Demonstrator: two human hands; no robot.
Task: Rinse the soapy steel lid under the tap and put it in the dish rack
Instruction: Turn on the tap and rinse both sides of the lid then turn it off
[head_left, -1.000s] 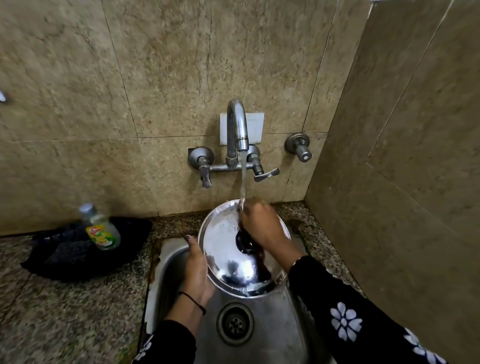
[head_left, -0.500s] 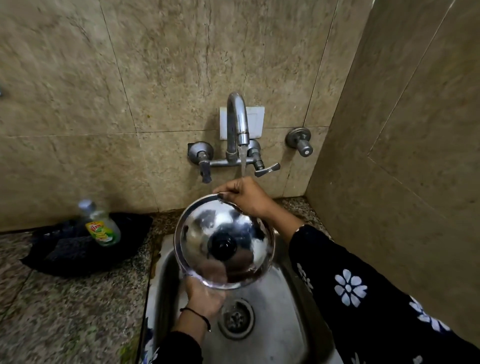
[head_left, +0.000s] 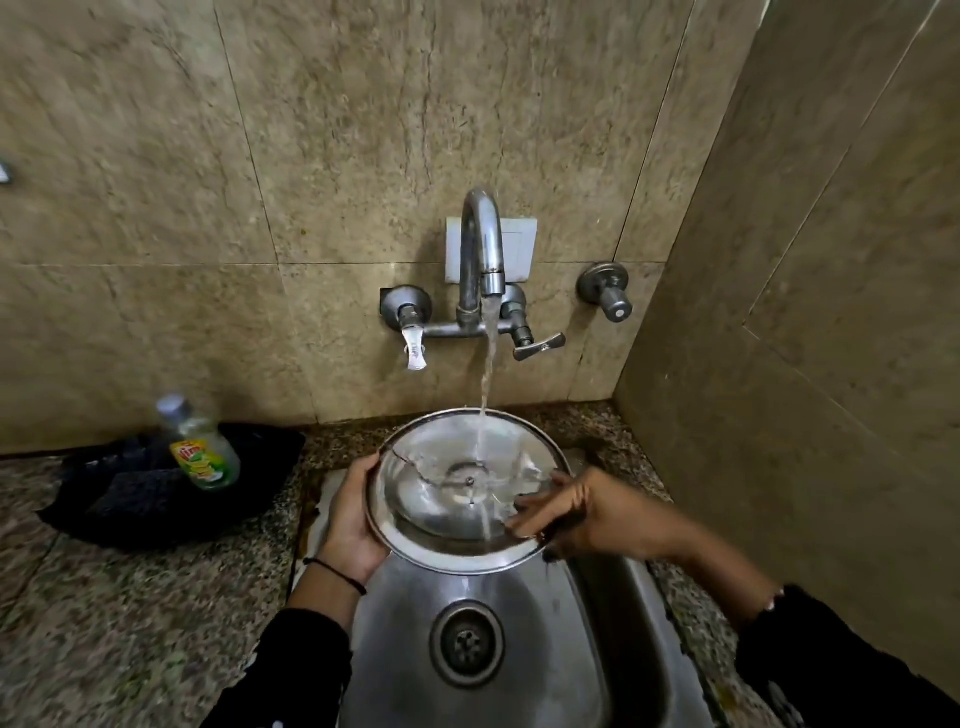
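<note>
The round shiny steel lid (head_left: 457, 493) sits underside-up under the tap stream over the sink, left hand (head_left: 350, 525) gripping its rim, right hand (head_left: 582, 512) loosely open inside; thin, stiff, probably slippery, so hold the rim.

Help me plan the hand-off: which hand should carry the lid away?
Probably the left hand: it cups the lid by its rim, while the right hand only lays blurred fingers inside it. No rack shows.
</note>
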